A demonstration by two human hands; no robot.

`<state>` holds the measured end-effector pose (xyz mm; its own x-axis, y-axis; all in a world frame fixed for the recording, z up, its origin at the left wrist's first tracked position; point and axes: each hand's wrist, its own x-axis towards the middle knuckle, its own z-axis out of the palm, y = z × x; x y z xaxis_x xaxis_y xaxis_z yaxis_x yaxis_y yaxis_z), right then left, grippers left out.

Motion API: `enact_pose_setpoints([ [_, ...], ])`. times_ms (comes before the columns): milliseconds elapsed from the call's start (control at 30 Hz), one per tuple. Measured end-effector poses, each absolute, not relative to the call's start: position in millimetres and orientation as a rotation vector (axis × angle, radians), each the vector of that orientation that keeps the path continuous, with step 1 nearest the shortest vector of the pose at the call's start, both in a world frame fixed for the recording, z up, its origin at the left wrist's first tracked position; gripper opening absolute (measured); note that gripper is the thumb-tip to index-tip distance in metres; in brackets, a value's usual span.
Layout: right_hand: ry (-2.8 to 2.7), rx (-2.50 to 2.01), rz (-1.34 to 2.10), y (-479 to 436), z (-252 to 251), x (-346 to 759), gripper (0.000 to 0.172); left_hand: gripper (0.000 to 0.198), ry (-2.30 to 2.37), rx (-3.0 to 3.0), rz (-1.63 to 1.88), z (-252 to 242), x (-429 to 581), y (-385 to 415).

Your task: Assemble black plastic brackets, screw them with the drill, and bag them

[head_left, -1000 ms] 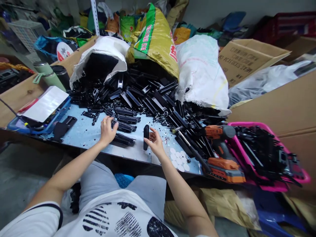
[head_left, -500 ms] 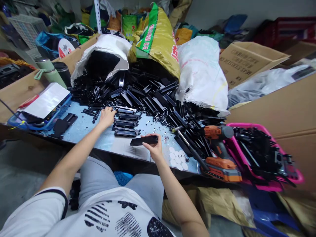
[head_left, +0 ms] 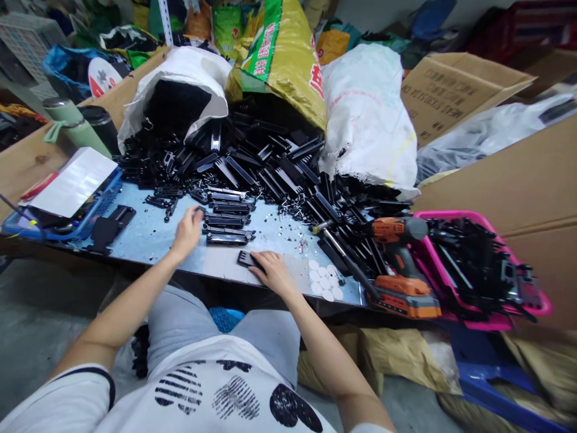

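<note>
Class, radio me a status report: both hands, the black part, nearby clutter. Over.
Left hand touching strip row. Right hand flat over black part, grip hidden. Drill, white discs right, apart.

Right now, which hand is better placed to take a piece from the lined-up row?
Probably left: the left hand touches the row, while the right hand covers a separate black piece.

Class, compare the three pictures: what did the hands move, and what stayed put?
The right hand turned the black plastic part from upright to flat and lowered it onto the table near the front edge. The left hand slid to the left end of the row of black parts. The cordless drill stayed put.
</note>
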<state>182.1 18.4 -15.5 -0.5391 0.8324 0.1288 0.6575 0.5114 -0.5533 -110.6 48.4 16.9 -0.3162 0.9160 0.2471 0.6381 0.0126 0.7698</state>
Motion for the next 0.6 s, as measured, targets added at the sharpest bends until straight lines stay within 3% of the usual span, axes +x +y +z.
enact_pose_setpoints([
  [200, -1.614, -1.164, 1.485, 29, -5, 148, 0.057, 0.03, 1.458, 1.607, 1.007, 26, -32, -11],
  [300, -1.401, -1.034, 1.71, 25, -2, 148, 0.062, 0.037, 1.422, 1.568, 1.023, 23, -20, -14],
  [433, -1.57, -1.01, 1.568, 26, 3, 160, 0.059, 0.036, 1.457, 1.701, 1.168, 27, -19, -10],
  [600, -2.323, -0.998, 0.939, 34, 12, 197, 0.047, 0.037, 1.472, 1.745, 1.174, 32, -33, -12],
])
